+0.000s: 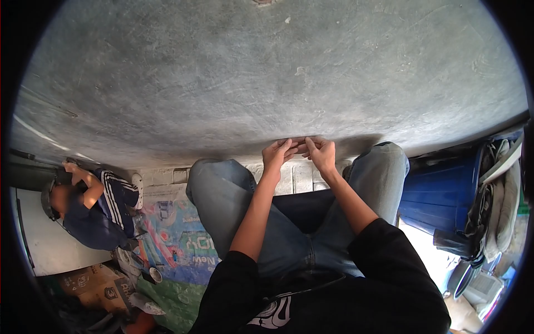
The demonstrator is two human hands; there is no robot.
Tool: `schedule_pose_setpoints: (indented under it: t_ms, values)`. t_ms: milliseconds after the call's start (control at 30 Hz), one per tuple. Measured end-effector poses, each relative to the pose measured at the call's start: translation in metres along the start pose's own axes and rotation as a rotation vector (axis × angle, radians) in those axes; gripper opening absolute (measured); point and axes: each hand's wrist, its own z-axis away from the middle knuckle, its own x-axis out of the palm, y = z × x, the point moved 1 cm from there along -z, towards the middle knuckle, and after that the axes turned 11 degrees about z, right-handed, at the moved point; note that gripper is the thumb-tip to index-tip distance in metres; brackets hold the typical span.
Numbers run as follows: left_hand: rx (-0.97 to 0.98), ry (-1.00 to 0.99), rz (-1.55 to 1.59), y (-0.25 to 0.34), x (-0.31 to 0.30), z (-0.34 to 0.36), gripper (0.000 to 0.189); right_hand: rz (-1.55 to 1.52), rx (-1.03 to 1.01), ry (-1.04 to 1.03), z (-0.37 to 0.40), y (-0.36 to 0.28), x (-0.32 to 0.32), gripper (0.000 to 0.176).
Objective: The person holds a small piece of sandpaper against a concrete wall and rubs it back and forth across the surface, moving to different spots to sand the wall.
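My left hand (276, 153) and my right hand (322, 152) meet in front of my knees, close to a grey wall (300, 72). The thumb and fingers of each hand are closed in a pinch, and their fingertips almost touch. Whatever lies between them is too small and too shadowed to name. Both forearms reach forward over my jeans (222, 183), with one knee to either side of the hands.
A printed plastic sheet (178, 239) covers the floor to the left. Beyond it, another person (94, 206) crouches by the wall, near cardboard boxes (97, 284). A blue bin (442, 192) stands at right, with grey cloth (500, 206) beside it.
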Motion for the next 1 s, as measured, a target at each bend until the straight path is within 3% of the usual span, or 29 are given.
schedule_pose_setpoints:
  t_ms: [100, 200, 233, 333, 467, 533, 600, 667, 1000]
  values:
    - [0.107, 0.006, -0.122, 0.005, -0.014, -0.003, 0.022, -0.19, 0.135, -0.091, -0.001, 0.004, 0.014, 0.023]
    - [0.467, -0.034, -0.433, 0.011, -0.018, -0.005, 0.015, -0.356, 0.28, -0.235, -0.004, 0.011, 0.022, 0.022]
    - [0.474, -0.037, -0.438, 0.011, -0.018, -0.004, 0.015, -0.472, 0.343, -0.313, -0.004, 0.013, 0.024, 0.021]
    - [0.633, 0.008, -0.647, 0.013, -0.014, -0.002, 0.014, -0.528, 0.339, -0.35, -0.006, 0.016, 0.022, 0.022]
    - [0.48, 0.029, -0.481, 0.006, -0.006, -0.005, 0.014, -0.482, 0.313, -0.25, -0.003, 0.011, 0.011, 0.02]
    - [0.276, 0.035, -0.283, 0.001, -0.002, -0.005, 0.019, -0.419, 0.292, -0.182, 0.001, 0.007, 0.004, 0.019]
    - [0.202, 0.013, -0.224, 0.001, 0.0, -0.003, 0.022, -0.322, 0.139, -0.086, 0.001, 0.003, -0.002, 0.018]
    - [0.104, -0.033, -0.197, 0.004, -0.002, -0.003, 0.028, -0.303, 0.125, -0.069, 0.002, -0.001, -0.003, 0.018]
    - [0.132, 0.046, -0.126, 0.002, -0.017, -0.002, 0.026, -0.199, 0.069, -0.101, -0.004, 0.008, 0.02, 0.021]
